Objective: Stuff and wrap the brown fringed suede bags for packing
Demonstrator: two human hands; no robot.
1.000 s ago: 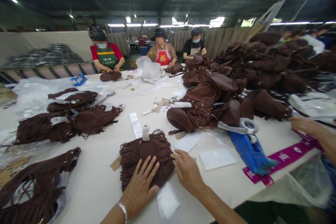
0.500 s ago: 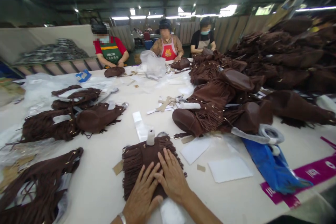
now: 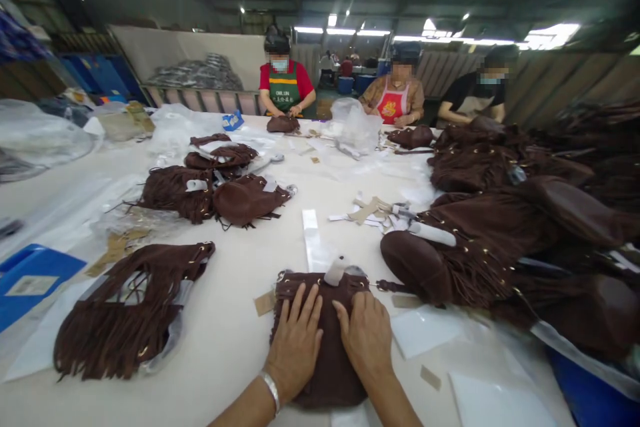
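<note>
A dark brown fringed bag lies flat on the table before me, with metal eyelets along its top. A white wrapped piece stands up at its top edge. My left hand rests on the bag's left part, fingers stretched out, palm down. On the right part lies my right hand, its fingers bent over the bag near the edge and the thumb apart. A white strip lies just beyond the bag. A small tan card sits by its left edge.
More brown bags pile up at the right. A fringed bag and a blue item lie at the left. White sheets are right of my hands. Several people work across the table, one in a green apron.
My view has swung left, so things appear further right. My hands, close together before, have moved apart towards the two sides of the bag. The right fingers have bent.
</note>
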